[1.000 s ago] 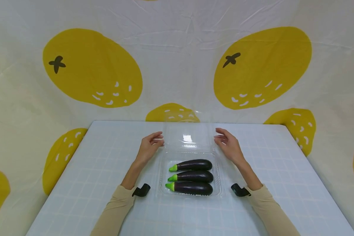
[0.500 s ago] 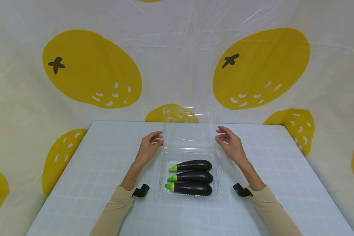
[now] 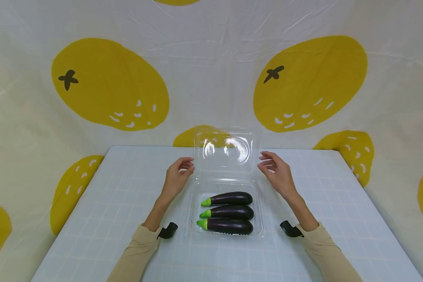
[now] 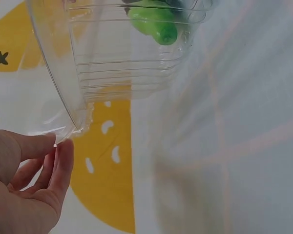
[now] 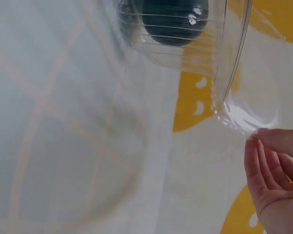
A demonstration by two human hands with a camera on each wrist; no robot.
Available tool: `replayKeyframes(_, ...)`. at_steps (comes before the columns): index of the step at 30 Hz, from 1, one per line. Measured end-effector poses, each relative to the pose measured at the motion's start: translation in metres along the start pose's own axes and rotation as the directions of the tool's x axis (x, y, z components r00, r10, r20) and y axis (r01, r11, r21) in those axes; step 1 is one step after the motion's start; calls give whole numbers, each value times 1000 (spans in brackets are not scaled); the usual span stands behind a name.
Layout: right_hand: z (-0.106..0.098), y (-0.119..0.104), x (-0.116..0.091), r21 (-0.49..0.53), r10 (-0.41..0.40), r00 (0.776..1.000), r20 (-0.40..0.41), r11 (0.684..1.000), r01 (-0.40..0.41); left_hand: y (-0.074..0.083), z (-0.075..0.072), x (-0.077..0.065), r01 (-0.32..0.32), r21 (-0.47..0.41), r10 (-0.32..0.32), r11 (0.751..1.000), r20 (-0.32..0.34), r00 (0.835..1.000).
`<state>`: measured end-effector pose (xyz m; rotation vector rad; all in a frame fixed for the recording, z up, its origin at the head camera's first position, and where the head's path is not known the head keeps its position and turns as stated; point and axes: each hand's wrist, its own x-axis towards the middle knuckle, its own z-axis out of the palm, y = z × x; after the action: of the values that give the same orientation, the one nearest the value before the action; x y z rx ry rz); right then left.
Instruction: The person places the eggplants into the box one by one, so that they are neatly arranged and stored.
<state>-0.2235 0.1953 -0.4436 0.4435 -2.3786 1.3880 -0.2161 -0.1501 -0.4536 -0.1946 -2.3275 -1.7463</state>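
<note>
A clear plastic clamshell container [image 3: 259, 225] sits in the middle of the table, its hinged lid [image 3: 227, 154] raised at the far side. Three dark eggplants with green stems lie in the base, one behind another: the near one [image 3: 230, 226], the middle one [image 3: 232, 212] and the far one [image 3: 232, 198]. My left hand [image 3: 176, 176] pinches the lid's left edge between thumb and fingers. On the other side, my right hand [image 3: 278, 174] pinches the right edge the same way. In the left wrist view a green stem [image 4: 154, 24] shows through the container's clear wall.
The table [image 3: 109, 207] has a pale checked cover. Behind it hangs a white cloth [image 3: 211, 86] printed with large yellow fruit. A black wrist camera [image 3: 168, 230] is on the left sleeve, another camera [image 3: 291, 229] on the right one.
The lid has tilted up more steeply, and bright reflections now show across it. Both hands stay at its sides; the right has shifted slightly outward.
</note>
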Motion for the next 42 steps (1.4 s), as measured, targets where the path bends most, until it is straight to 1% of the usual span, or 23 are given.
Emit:
replayKeyframes(9, -5, -10, -4, -25, -7, 1000, -19, 1000, 7, 5, -3, -5, -73, 88, 78, 993, -58, 995)
replayKeyframes(13, -7, -12, -6, -36, -22, 999, -28, 999, 21, 7, -4, -8, -79, 101, 85, 992, -65, 994)
replayKeyframes(15, -9, -13, -7, -48, -28, 999, -31, 999, 26, 8, -4, -9, -78, 89, 84, 993, -59, 995)
replayKeyframes(19, -11, -15, -10, -68, -48, 998, -43, 997, 45, 11, -5, -11, -66, 38, 68, 997, -44, 997)
replayKeyframes(24, -13, -18, -12, -72, -89, 994, -55, 994, 85, 16, -7, -16, -50, -22, 49, 998, -42, 998)
replayKeyframes(26, -14, -19, -14, -75, -91, 995, -51, 993, 87, 19, -7, -17, -48, -55, 45, 997, -43, 998)
replayKeyframes(32, -18, -25, -21, -75, -47, 999, -16, 996, 46, 25, -10, -22, -53, -137, 47, 989, -49, 998)
replayKeyframes(39, -24, -34, -31, -45, -4, 999, 46, 999, 6, 32, -14, -29, -10, -160, 0, 987, -62, 998)
replayKeyframes(42, -27, -36, -35, 5, 11, 997, 73, 1000, -12, 34, -16, -32, -15, -170, 4, 985, -62, 998)
